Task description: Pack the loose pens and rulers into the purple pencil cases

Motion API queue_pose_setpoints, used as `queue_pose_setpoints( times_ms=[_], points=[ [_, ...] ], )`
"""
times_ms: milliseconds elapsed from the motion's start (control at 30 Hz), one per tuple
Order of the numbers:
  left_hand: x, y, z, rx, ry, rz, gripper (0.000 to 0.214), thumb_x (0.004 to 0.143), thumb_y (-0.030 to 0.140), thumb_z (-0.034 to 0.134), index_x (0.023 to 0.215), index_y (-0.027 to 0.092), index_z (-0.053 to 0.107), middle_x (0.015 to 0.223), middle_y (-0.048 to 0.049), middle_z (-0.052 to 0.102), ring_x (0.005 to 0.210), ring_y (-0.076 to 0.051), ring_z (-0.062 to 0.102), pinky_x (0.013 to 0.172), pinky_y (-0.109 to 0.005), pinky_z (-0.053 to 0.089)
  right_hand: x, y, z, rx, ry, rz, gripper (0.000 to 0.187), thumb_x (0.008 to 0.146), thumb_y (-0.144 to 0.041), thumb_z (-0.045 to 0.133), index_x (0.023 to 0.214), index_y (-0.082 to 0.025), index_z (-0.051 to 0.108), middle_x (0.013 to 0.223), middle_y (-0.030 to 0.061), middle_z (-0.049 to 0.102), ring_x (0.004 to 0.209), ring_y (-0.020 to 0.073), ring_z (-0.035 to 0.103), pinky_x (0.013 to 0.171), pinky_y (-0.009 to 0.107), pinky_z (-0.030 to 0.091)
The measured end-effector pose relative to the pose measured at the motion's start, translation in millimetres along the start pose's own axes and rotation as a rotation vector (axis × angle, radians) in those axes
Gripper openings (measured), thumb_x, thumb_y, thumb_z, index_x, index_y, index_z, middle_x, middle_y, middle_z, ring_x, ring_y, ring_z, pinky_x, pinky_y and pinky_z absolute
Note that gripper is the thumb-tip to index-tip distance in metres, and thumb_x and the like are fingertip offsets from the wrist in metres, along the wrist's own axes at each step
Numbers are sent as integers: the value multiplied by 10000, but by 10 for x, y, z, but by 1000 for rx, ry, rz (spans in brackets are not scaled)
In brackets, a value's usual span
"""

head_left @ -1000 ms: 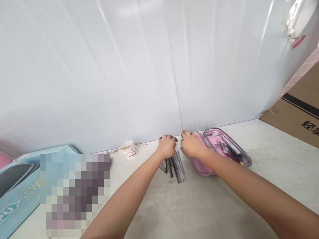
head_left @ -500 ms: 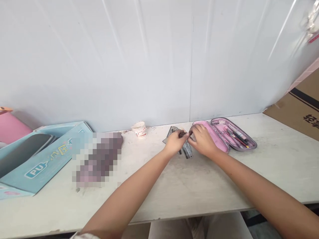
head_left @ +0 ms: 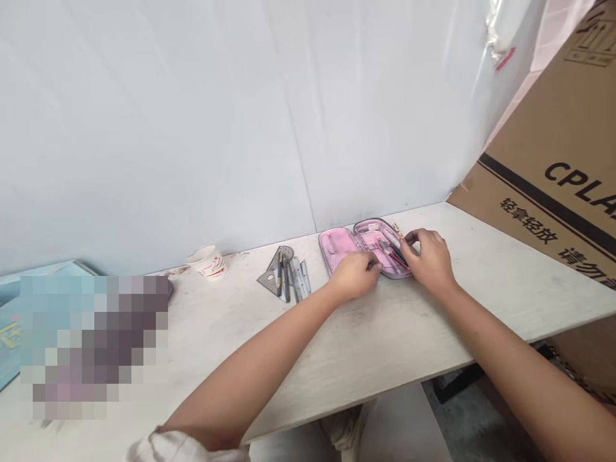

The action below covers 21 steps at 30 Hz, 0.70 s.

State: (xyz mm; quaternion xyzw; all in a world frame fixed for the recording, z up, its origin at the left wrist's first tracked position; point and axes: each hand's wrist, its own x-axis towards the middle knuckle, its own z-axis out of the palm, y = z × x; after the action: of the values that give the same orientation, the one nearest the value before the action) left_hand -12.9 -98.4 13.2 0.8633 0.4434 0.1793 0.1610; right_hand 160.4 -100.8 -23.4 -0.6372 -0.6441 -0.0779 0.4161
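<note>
Right hand [head_left: 430, 258] reaching into pencil case [head_left: 337, 240]

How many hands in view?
2: the left hand over the front edge of the pink pencil case, the right hand at that case's right end. No others visible.

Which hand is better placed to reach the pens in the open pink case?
Probably the right hand: it sits right beside the pens at the outer edge of the pink case, while the left hand lies lower, over the case's near edge, a little further from them.
</note>
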Motion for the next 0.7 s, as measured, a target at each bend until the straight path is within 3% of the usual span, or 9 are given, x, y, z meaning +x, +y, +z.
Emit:
queue_pose_setpoints(
  times_ms=[133, 367, 533, 700],
  points=[
    [275, 110, 189, 366, -28, 121, 272, 852, 302, 393, 842, 150, 618, 898, -112, 628, 925, -253, 555, 833, -393, 417, -17, 217, 39, -71, -134, 76, 192, 833, -319, 429, 839, -172, 553, 824, 82, 640, 843, 233, 523, 752, 325, 338],
    [718, 76, 394, 307, -2, 75, 295, 860, 228, 354, 1051, 164, 569, 1023, -90, 626, 983, -222, 544, 874, -359, 411, 4, 183, 55, -152, -200, 53, 197, 837, -281, 400, 883, -159, 548, 864, 107, 630, 870, 245, 507, 716, 323, 330],
    [689, 59, 411, 241, 21, 32, 303, 857, 221, 367, 1076, 169, 569, 1064, -87, 616, 1012, -215, 536, 906, -356, 397, 4, 219, 47, -184, -218, 25, 223, 848, -277, 378, 862, -151, 561, 882, 125, 627, 888, 248, 498, 717, 331, 329],
    [403, 46, 277, 248, 62, 38, 317, 865, 261, 365, 1083, 179, 580, 1041, -83, 612, 997, -213, 532, 894, -351, 402, -36, 255, 44, -201, -205, 25, 249, 849, -297, 373, 863, -151, 574, 884, 119, 634, 882, 252, 505, 724, 332, 342]
  ],
)
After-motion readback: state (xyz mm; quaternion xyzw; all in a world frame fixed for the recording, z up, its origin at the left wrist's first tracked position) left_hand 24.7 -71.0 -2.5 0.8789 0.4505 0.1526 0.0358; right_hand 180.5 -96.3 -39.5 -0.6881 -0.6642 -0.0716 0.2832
